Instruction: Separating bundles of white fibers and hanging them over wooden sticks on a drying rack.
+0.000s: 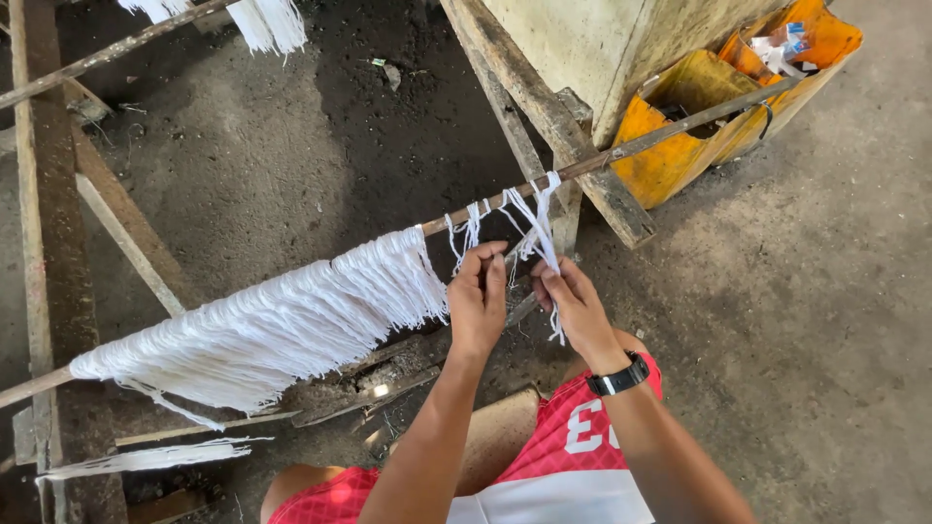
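- Centre of frame: the left hand (478, 301) and right hand (575, 309) work just below the wooden rod (670, 134), among loose white strings (529, 218).
- Left: a dense white thread fringe (282, 325) blocks passage under the rod.
- Upper right: timber post (544, 116) and yellow containers (680, 146) obstruct.
- Right and lower right: open floor (825, 320).

A rod (670, 131) ran slantwise across the view, with strands (282, 325) hanging from its left stretch. The left hand (478, 301) and right hand (573, 311) sat just right of them, below the rod. Behind its right end stood a container (670, 160), possibly resting against a wooden frame (544, 116).
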